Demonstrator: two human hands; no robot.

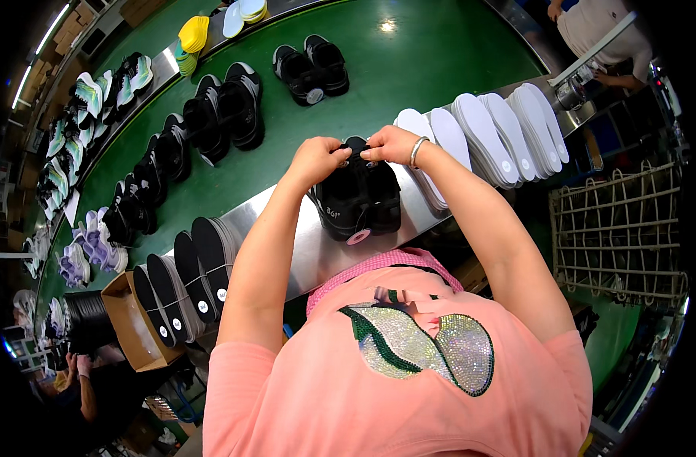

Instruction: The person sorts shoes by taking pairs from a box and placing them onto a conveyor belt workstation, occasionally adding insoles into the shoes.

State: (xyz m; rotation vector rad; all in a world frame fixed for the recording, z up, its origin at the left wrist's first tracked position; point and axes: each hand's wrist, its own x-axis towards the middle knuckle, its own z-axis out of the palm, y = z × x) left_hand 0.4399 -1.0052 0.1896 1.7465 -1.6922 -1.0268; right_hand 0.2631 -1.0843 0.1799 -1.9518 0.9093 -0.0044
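Centre of frame, on the steel ledge (302, 251): pair of black shoes (359, 198). Left hand (316, 158) and right hand (390, 143) both pinched shut on the shoes' far end. White insoles (500, 129) fanned at upper right.

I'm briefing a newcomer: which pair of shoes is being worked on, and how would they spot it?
Follow the green belt to the steel ledge at its near edge. The black pair there sits between dark and white insole stacks, and it alone has both hands on it.
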